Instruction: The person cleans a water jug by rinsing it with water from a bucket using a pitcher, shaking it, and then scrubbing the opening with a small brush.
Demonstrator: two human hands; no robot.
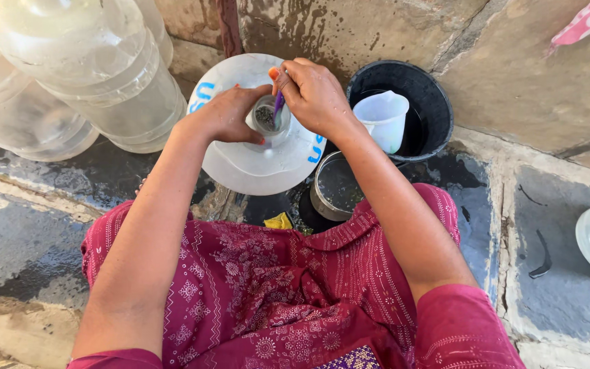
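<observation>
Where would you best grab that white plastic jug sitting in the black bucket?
Probably by its rim. The white jug stands about upright inside the black bucket, mouth open to the top, so coming straight down from above looks easiest. The bucket wall surrounds its sides, and no handle is clearly visible, so pinching the upper lip seems the likeliest hold.

Clear plastic jugs (83,75) lie stacked at the floor's far left corner. A black bucket (431,102) holds a white pitcher (384,119); a steel pot (332,188), possibly holding water, sits beside it.
</observation>
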